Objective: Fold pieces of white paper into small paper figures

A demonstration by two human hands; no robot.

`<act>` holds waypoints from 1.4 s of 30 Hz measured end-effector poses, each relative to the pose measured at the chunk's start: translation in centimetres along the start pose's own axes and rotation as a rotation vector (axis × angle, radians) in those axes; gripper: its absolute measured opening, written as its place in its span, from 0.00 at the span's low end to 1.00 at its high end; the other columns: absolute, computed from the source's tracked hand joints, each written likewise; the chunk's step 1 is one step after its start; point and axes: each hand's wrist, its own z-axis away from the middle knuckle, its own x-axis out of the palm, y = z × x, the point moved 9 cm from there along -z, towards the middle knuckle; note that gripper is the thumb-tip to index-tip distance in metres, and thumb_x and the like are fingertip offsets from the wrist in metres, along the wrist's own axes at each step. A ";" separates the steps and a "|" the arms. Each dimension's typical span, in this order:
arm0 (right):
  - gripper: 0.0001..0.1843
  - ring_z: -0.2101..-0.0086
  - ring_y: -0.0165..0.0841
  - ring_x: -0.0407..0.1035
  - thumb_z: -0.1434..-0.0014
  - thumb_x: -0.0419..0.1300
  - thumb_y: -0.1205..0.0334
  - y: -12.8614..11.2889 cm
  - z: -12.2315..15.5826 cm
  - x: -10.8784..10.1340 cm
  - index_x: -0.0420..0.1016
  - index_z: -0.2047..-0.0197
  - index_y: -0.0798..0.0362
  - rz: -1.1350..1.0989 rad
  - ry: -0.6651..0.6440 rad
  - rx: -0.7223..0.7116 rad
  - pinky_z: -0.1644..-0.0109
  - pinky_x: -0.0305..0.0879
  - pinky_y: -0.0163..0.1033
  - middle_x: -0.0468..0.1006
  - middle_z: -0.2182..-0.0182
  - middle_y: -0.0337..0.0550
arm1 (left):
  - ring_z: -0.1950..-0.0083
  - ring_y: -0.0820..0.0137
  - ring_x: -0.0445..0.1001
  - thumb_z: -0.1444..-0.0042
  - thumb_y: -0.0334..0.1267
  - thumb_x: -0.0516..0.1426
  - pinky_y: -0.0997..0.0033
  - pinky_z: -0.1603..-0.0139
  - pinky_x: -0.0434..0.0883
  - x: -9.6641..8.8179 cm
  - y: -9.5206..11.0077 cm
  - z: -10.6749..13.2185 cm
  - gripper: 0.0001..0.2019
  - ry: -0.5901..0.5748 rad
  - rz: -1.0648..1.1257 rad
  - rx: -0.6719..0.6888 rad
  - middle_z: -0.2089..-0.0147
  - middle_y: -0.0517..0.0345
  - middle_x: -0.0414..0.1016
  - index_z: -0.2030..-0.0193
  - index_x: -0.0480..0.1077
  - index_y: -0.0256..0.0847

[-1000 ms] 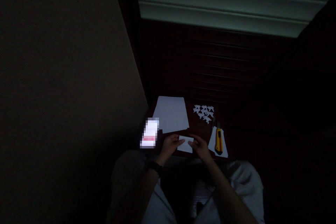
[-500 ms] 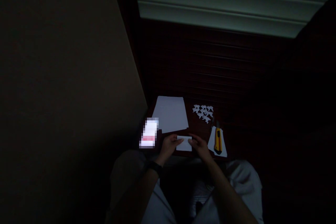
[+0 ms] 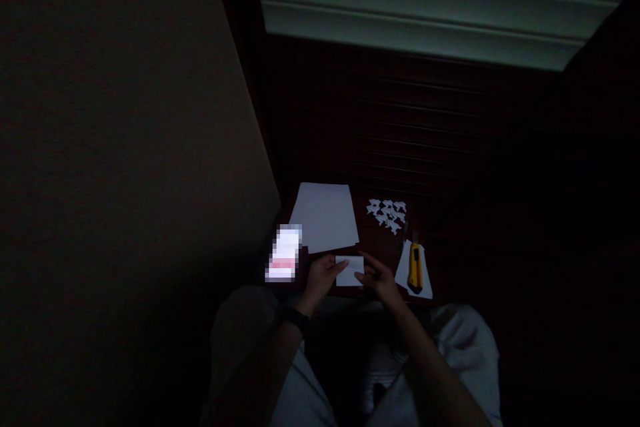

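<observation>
Between my hands is a small white piece of paper (image 3: 351, 278) with a faint crease across it, held just above the table's near edge. My left hand (image 3: 323, 276) pinches its left side, thumb on top. At the right side, my right hand (image 3: 381, 279) has its thumb on the paper's face and its index finger stretched out past the top right corner. Its other fingers curl behind the paper and are partly hidden. To the right, a yellow utility knife (image 3: 415, 269) lies on white paper pieces (image 3: 427, 285).
A stack of white sheets (image 3: 327, 217) lies at the back left of the dark table. Several small folded paper shapes (image 3: 387, 213) cluster at the back right. A pixelated, lit phone-like screen (image 3: 284, 255) is at the left, near the wall (image 3: 175, 113).
My right index finger has lifted away from the paper's top edge, and my right thumb has slid lower on the paper. The paper has shifted slightly up and left.
</observation>
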 end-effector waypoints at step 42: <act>0.24 0.76 0.28 0.64 0.57 0.64 0.60 0.7 -0.7 -1.5 0.70 0.54 0.53 0.066 0.078 -0.085 0.71 0.61 0.33 0.73 0.76 0.37 | 0.69 0.69 0.72 0.59 0.42 0.62 0.73 0.70 0.67 0.9 -0.7 0.0 0.17 -0.204 0.003 -0.010 0.69 0.52 0.74 0.63 0.71 0.33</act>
